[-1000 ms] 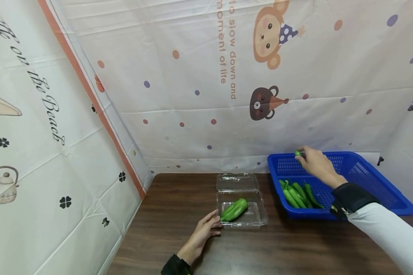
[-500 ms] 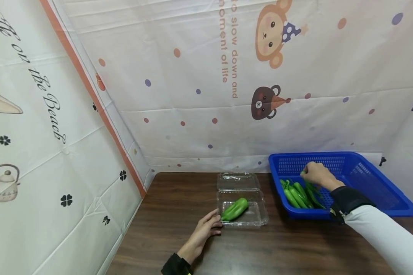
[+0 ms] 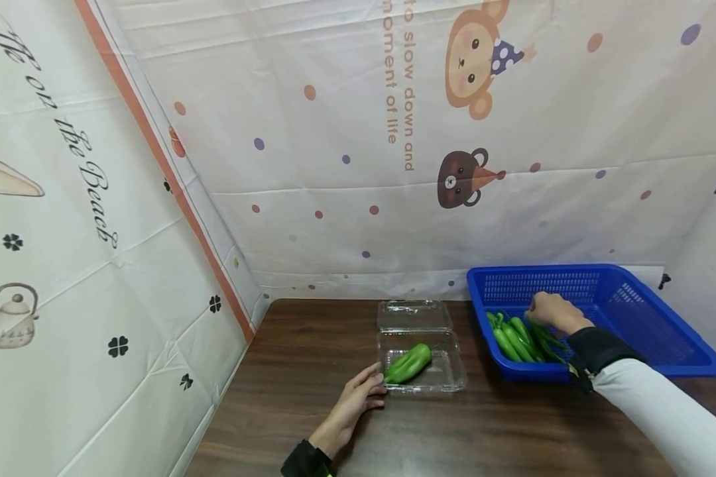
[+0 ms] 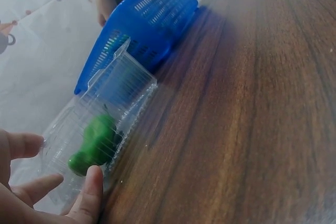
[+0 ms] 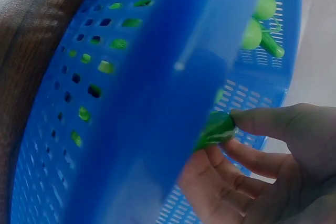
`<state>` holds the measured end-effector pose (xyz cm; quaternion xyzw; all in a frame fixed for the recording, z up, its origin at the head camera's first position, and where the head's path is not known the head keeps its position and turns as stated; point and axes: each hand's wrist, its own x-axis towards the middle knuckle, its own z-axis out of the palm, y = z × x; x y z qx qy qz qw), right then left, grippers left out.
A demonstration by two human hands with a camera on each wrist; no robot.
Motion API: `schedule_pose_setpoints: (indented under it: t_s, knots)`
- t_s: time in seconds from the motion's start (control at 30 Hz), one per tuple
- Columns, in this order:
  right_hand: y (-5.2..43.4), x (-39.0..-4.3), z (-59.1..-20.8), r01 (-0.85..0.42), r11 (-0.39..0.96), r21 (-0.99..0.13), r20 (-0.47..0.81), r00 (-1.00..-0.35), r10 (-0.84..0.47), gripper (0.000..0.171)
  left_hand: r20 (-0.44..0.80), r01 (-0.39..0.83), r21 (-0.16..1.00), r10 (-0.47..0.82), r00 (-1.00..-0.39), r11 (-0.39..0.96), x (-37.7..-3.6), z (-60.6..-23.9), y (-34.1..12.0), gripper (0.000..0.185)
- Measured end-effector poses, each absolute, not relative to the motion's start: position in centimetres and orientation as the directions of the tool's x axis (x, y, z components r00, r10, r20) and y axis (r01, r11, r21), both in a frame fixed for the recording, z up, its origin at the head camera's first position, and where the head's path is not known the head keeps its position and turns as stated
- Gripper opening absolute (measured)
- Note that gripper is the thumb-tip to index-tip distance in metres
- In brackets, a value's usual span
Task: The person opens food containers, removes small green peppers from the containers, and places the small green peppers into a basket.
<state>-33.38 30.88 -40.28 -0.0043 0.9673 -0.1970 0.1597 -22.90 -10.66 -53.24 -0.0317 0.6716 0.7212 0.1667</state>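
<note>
Pepper (image 5: 218,128), a slim green one, sits pinched between thumb and fingers of the right hand (image 3: 551,313), low inside the blue basket (image 3: 650,331) and right beside the other peppers (image 3: 513,338) heaped at the basket's left end. Over to the left, a clear plastic box (image 3: 447,377) lies open on the table, lid flat behind it, one fat green pepper (image 3: 410,362) inside. The left hand (image 3: 355,404) rests at the box's near corner, fingers straight and loose, tips touching the plastic, gripping nothing. Underneath it all, a dark wood-grain table (image 3: 334,344). Around it, white cartoon-printed sheets (image 3: 334,132) hang as walls on the back and left.
</note>
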Motion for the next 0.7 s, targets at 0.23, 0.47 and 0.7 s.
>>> schedule_pose_setpoints:
  t_s: [0.23,0.47,0.7]
  knots:
    - [31.2,-33.6,-41.5,0.094,0.894,-0.439,-0.361,-0.929,-0.08,0.037,-0.275,-0.29,0.956,0.196,-0.941,-0.052,-22.9,-53.3,-10.7,0.063]
    - [31.3,-33.4,-42.4,0.103,0.868,-0.486,-0.353,-0.932,-0.087,0.028,-0.282,-0.299,0.952,0.197,-0.939,-0.059,-22.9,-53.4,-10.8,0.064]
    - [31.2,-32.9,-42.6,0.082,0.858,-0.507,-0.331,-0.938,-0.105,0.029,-0.296,-0.313,0.948,0.207,-0.932,-0.055,-22.9,-53.2,-10.9,0.064]
